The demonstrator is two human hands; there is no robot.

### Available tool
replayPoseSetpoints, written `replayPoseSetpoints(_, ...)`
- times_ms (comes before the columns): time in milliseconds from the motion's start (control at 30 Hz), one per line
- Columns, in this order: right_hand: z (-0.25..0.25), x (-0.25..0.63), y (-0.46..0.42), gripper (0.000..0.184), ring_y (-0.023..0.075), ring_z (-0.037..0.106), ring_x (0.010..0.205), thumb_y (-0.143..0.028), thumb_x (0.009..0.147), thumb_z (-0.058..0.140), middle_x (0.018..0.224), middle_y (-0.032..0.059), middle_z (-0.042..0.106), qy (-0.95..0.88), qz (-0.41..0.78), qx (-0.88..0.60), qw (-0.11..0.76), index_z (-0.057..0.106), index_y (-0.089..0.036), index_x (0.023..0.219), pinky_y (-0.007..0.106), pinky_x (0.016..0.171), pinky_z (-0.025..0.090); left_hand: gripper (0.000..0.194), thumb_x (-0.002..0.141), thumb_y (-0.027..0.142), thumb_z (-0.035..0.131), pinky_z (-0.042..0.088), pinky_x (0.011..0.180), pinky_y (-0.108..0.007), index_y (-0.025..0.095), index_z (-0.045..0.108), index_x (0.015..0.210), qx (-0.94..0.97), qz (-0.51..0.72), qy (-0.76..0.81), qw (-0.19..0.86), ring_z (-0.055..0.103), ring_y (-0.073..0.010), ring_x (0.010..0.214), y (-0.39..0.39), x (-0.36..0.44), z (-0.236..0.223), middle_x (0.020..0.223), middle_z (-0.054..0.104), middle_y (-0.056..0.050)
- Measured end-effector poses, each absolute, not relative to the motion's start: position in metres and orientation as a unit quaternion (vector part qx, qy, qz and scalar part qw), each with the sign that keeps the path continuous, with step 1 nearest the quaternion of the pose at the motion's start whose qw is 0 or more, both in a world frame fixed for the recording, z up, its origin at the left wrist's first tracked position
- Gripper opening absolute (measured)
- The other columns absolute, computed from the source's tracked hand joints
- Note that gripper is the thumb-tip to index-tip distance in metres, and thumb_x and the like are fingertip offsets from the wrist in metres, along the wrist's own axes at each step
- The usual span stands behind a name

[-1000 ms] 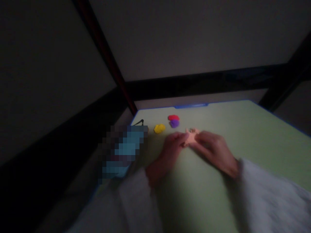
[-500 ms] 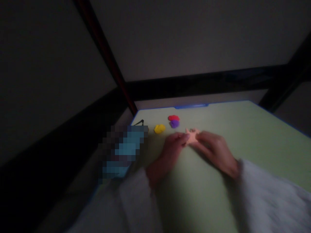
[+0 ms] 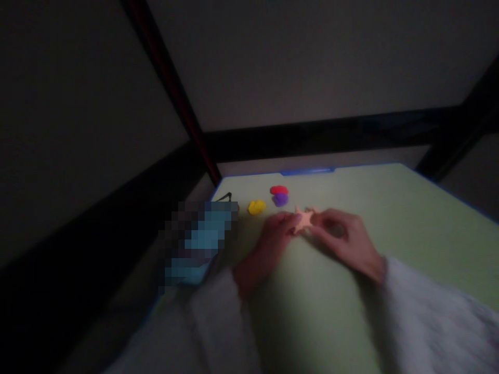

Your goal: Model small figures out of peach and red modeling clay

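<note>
A flat, peach-coloured piece of modelling clay (image 3: 304,221) with several pointed corners is between my two hands, low over the table. My left hand (image 3: 275,239) pinches its left side, thumb on top. At its right side, my right hand (image 3: 346,236) grips the edge between thumb and forefinger, leaving a round gap between those fingers. Just beyond my left hand lies a yellow lump of clay (image 3: 257,207). A purple lump (image 3: 280,199) touches a red one (image 3: 279,190) farther back.
The pale green table (image 3: 409,218) has a blue edge and a blue handle strip (image 3: 307,171) at its far side. A blurred-out light blue object (image 3: 206,234) lies along the left edge, with a thin dark loop (image 3: 225,197) beyond it. A wall stands behind.
The clay piece has shifted slightly left and more of it shows. My right thumb and forefinger have bowed apart into a ring while their tips stay on the clay.
</note>
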State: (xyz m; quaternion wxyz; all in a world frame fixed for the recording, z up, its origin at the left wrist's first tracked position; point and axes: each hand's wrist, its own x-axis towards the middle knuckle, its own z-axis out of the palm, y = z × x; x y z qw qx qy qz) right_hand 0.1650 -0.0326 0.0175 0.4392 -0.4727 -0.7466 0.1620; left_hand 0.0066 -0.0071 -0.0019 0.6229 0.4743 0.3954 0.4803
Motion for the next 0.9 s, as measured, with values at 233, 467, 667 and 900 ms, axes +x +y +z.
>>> replayPoseSetpoints(233,0.016,0.174,-0.028,0.021,0.0190,0.062,0.088,-0.028,0.088,0.051,0.097,0.0100,0.066,-0.824,0.141,-0.374,0.401,0.060,-0.015,0.102,0.031,0.078,0.048,0.016,0.064,0.027,0.065,0.040,0.062,-0.023,0.013,0.058,0.068,0.422,0.466,0.371,0.684,0.053,-0.0113,0.067,-0.006,0.005,0.003,0.074,0.059,-0.003)
replayPoseSetpoints(467,0.011,0.175,-0.025,0.022,0.0207,0.063,0.086,-0.028,0.091,0.045,0.092,0.0107,0.068,-0.863,0.029,-0.360,0.353,0.061,-0.014,0.095,0.032,0.075,0.049,0.030,0.071,0.041,0.062,0.040,0.061,-0.024,0.011,0.062,0.079,0.508,0.449,0.405,0.614,0.052,-0.0117,0.065,-0.006,0.004,-0.007,0.074,0.060,-0.005)
replayPoseSetpoints(667,0.012,0.176,-0.028,0.029,0.0217,0.062,0.079,-0.028,0.093,0.039,0.085,0.0111,0.067,-0.880,-0.033,-0.363,0.304,0.063,-0.013,0.088,0.034,0.070,0.048,0.031,0.070,0.042,0.063,0.039,0.058,-0.023,0.011,0.062,0.073,0.534,0.438,0.431,0.581,0.051,-0.0112,0.062,-0.005,0.004,-0.010,0.066,0.057,-0.003)
replayPoseSetpoints(900,0.013,0.174,-0.029,0.027,0.0232,0.063,0.091,-0.029,0.092,0.042,0.098,0.0129,0.068,-0.873,-0.034,-0.382,0.302,0.062,-0.012,0.097,0.034,0.077,0.048,0.028,0.069,0.042,0.063,0.036,0.055,-0.022,0.014,0.060,0.070,0.521,0.452,0.437,0.577,0.050,-0.0099,0.059,-0.003,0.005,-0.012,0.063,0.057,-0.001)
